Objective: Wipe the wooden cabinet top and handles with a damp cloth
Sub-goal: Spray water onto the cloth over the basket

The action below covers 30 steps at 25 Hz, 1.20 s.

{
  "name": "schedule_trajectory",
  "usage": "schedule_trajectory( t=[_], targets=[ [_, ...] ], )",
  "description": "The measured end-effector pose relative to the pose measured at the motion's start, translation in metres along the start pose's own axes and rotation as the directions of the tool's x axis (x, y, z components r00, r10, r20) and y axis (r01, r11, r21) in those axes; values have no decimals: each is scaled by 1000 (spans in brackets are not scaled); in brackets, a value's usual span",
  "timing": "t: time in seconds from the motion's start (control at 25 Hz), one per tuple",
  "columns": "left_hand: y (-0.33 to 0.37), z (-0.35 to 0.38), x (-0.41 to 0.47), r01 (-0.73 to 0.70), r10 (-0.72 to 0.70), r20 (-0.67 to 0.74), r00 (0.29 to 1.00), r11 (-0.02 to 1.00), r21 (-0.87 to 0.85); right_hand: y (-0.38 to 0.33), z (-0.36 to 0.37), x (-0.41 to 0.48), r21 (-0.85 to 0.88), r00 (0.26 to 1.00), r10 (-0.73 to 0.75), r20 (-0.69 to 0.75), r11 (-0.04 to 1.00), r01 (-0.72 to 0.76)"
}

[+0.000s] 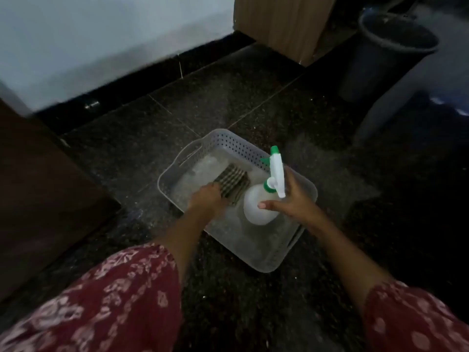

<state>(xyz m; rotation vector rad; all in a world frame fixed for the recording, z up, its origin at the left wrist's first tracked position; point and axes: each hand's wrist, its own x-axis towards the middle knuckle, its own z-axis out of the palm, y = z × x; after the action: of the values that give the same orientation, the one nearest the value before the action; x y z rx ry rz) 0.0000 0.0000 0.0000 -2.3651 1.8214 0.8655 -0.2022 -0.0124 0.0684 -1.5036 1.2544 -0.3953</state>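
A translucent plastic basket point(276, 260) sits on the dark floor in the middle of the view. Inside it lies a folded checked cloth point(232, 182), and my left hand point(206, 199) is closed on its near edge. A white spray bottle point(258, 204) with a green and white trigger head stands in the basket. My right hand point(289, 199) wraps around the bottle's right side, thumb across its front. A dark wooden cabinet point(38, 194) fills the left edge of the view.
A grey bucket point(380, 57) stands at the back right beside a light wooden panel point(281, 19). A white wall with black skirting runs along the back left. Speckled dark floor tiles surround the basket.
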Motion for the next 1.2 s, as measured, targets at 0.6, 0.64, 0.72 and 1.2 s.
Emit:
schedule_trajectory(
  t=[0.6, 0.64, 0.72, 1.2],
  targets=[
    [9, -6, 49, 82, -121, 26, 992, 484, -871, -24, 35, 57, 189, 877, -221, -426, 927, 325],
    [10, -7, 49, 100, -126, 64, 990, 301, -948, -30, 36, 59, 189, 887, -214, -410, 931, 312],
    [7, -10, 50, 146, -101, 137, 985, 86, -985, -38, 39, 61, 162, 926, -134, -354, 966, 202],
    [7, -35, 23, 317, 84, 306, 948, -210, -925, -52, 46, 50, 118, 968, 230, -101, 969, -217]
  ],
)
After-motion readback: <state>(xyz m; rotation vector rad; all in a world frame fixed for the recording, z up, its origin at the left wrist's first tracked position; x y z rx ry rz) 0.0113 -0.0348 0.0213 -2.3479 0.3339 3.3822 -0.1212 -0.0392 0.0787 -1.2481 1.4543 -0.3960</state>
